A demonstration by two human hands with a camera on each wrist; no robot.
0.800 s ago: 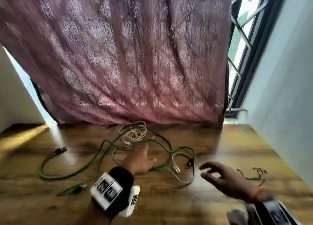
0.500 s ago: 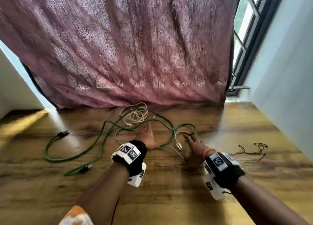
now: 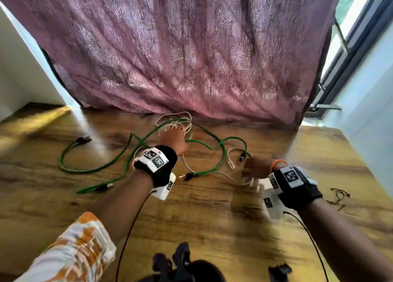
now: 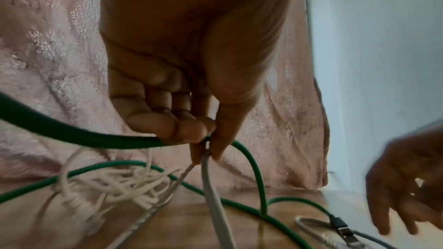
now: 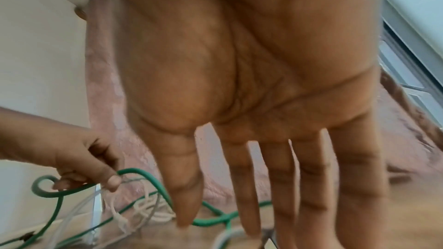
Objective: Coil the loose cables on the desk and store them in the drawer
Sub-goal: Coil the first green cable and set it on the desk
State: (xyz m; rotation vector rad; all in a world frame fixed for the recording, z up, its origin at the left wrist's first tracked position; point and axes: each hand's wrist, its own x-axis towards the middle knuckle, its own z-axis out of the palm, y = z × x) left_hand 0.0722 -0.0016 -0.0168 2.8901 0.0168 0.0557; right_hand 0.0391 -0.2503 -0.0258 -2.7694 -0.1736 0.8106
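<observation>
A long green cable (image 3: 95, 170) loops across the wooden desk (image 3: 212, 228), tangled with a grey cable (image 3: 228, 175) and a thin white cord bundle (image 3: 180, 122) near the curtain. My left hand (image 3: 177, 133) is far forward over the tangle. In the left wrist view it (image 4: 208, 145) pinches the green cable (image 4: 72, 133) and the grey cable (image 4: 215, 205) between thumb and fingertips, lifting them a little. My right hand (image 3: 248, 167) hovers with straight spread fingers (image 5: 278, 186) just over the plug ends, holding nothing.
A pink curtain (image 3: 191, 58) hangs along the desk's back edge. A window (image 3: 361, 26) and a pale wall close off the right side. A small dark wire (image 3: 339, 195) lies at the desk's right. No drawer is in view.
My left hand has reached farther into the tangle and pinched the green and grey cables. The right hand came in from the right to the plug ends.
</observation>
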